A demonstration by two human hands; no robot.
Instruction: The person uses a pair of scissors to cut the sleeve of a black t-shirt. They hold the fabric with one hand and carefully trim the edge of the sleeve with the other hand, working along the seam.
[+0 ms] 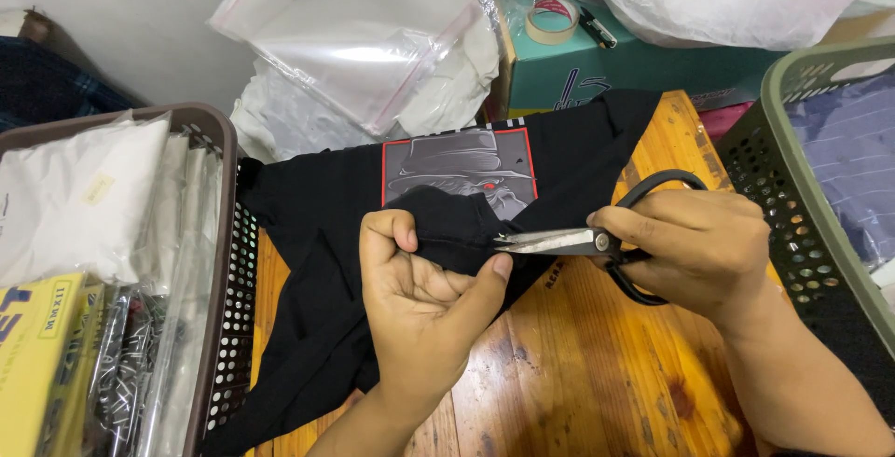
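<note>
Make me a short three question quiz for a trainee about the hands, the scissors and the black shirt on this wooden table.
1. True or false: the right hand holds the scissors.
2. Which hand pinches a fold of the black shirt? A) the left hand B) the right hand C) neither
3. Fill in: the brown basket stands on the person's ____ side of the wooden table.

Key
1. True; the blades point at the pinched fold.
2. A; thumb and fingers grip the cloth just below the printed picture.
3. Left; the green basket stands on the right.
</note>
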